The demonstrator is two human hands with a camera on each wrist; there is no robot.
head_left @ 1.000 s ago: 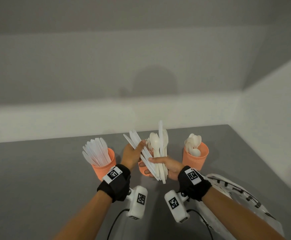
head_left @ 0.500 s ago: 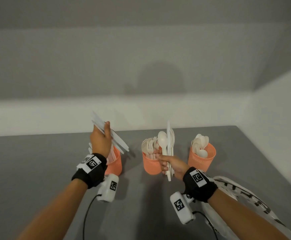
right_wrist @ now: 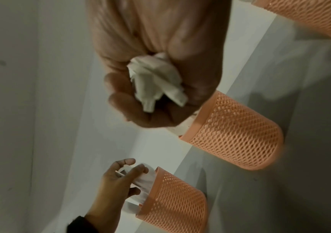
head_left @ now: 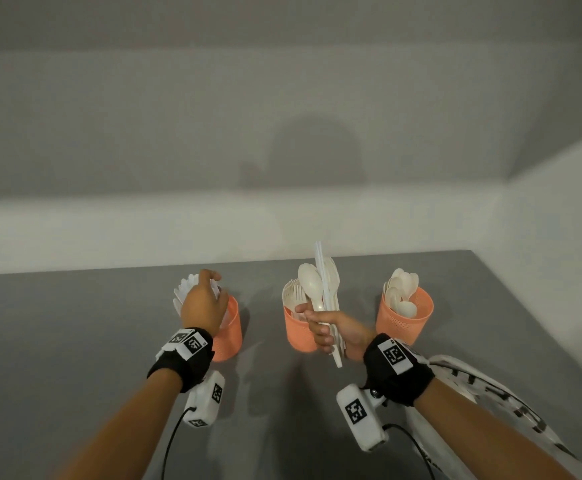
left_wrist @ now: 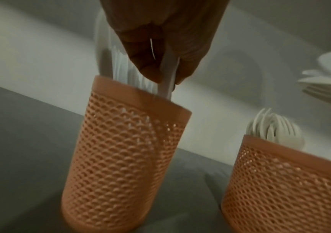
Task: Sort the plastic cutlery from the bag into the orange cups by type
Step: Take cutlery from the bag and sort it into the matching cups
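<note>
Three orange mesh cups stand in a row on the grey table. My left hand [head_left: 203, 292] hovers over the left cup [head_left: 229, 336] and pinches a few white knives [left_wrist: 167, 85], their lower ends inside that cup [left_wrist: 126, 157] among other knives. The middle cup [head_left: 298, 332] holds forks [left_wrist: 274, 132]. The right cup [head_left: 405, 315] holds spoons [head_left: 400, 289]. In front of the middle cup, my right hand [head_left: 322, 327] grips an upright bundle of mixed cutlery [head_left: 320, 289]: a spoon, a knife and a fork show. Its handle ends [right_wrist: 156, 82] stick out of my fist.
The bag [head_left: 490, 393], white with black print, lies at the lower right beside my right forearm. White walls close off the table at the back and right. Bare grey tabletop [head_left: 57, 341] stretches to the left and in front of the cups.
My left hand took knives from the bundle, carried them left and lowered them into the left cup. My right hand kept the rest of the bundle upright, hardly moving.
</note>
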